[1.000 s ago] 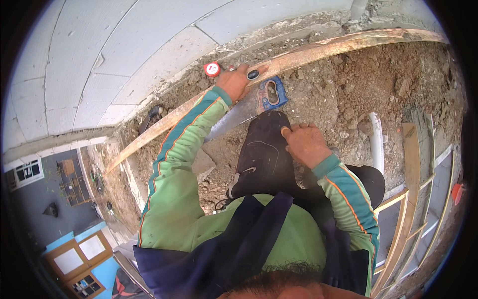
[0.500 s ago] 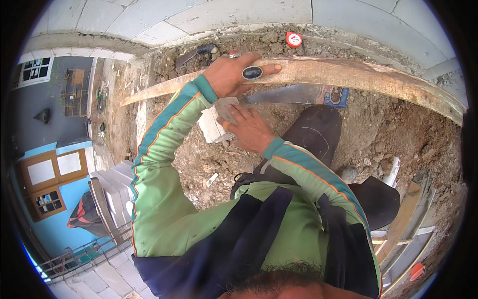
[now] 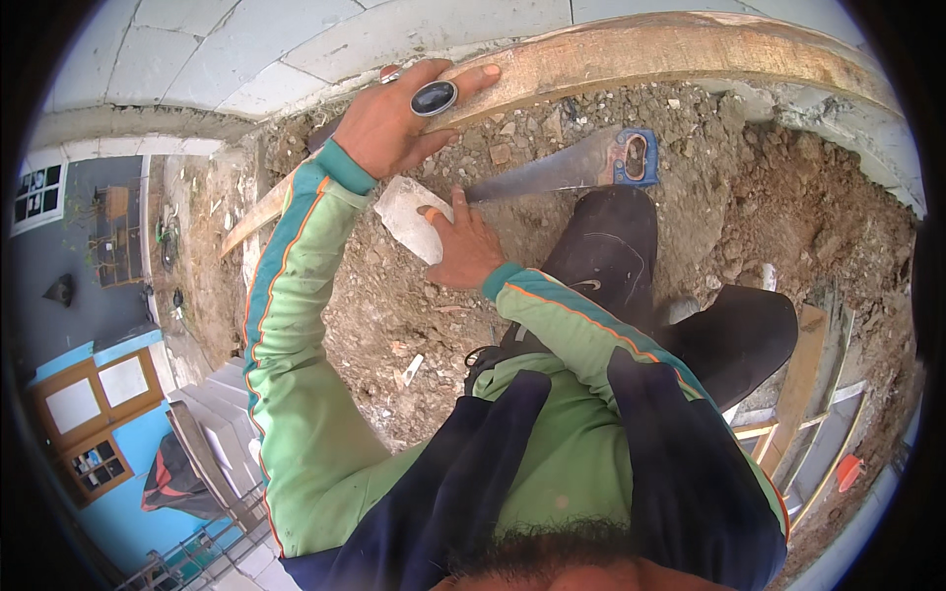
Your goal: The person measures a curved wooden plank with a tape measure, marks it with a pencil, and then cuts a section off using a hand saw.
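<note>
My left hand (image 3: 399, 120), with a large dark-stone ring, grips the long wooden plank (image 3: 650, 54) near its left part. One finger stretches along the plank's face. The plank stands along the foot of the block wall. My right hand (image 3: 463, 244) holds a rough whitish chunk of block (image 3: 406, 212) on the dirt, fingers over its right side. Just beyond that hand lies a handsaw (image 3: 552, 169) with a blue handle, its blade tip close to my fingers. My bent knee in dark trousers (image 3: 606, 236) is beside the saw.
The pale block wall (image 3: 434, 44) runs along the far side. Loose rubble and soil (image 3: 769, 212) cover the ground. At lower right lie wooden boards (image 3: 793, 384) and a red object (image 3: 848, 472). Stacked pale blocks (image 3: 212, 414) stand at left, near a blue house wall (image 3: 128, 453).
The plank has shifted away toward the wall, with my left hand on it. The chunk has turned under my right hand. The red tape measure is out of sight now. The view has shifted too.
</note>
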### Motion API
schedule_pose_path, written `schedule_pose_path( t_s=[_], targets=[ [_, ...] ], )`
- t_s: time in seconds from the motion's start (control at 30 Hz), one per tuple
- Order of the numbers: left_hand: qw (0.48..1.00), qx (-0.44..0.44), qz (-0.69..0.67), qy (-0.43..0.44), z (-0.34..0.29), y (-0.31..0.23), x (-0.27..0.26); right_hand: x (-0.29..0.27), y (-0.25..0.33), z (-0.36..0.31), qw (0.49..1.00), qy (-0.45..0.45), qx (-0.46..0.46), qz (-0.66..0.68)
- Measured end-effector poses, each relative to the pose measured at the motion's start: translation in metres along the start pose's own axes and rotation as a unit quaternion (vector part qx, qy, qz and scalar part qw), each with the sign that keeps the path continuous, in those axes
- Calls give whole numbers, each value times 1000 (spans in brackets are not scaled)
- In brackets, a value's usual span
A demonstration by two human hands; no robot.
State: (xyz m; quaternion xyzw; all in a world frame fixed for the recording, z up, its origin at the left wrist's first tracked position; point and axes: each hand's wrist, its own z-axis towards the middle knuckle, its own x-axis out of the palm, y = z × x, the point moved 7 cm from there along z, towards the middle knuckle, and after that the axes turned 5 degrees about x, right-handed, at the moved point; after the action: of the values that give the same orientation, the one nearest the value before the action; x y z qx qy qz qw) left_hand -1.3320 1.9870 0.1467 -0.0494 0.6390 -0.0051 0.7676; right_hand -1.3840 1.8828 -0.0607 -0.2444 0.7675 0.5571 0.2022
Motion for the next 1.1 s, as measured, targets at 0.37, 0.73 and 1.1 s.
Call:
schedule_pose_path(
  t_s=[0.37,0.73,1.1],
  targets=[
    [999,-15,-7,38,-19,13,31,-67,-47,51,966,-142,76,203],
    [995,-27,-50,80,-41,39,59,-118,-29,50,910,-399,107,44],
    [987,-89,-16,133,-72,68,114,-171,-304,21,909,-166,267,-272]
  ],
)
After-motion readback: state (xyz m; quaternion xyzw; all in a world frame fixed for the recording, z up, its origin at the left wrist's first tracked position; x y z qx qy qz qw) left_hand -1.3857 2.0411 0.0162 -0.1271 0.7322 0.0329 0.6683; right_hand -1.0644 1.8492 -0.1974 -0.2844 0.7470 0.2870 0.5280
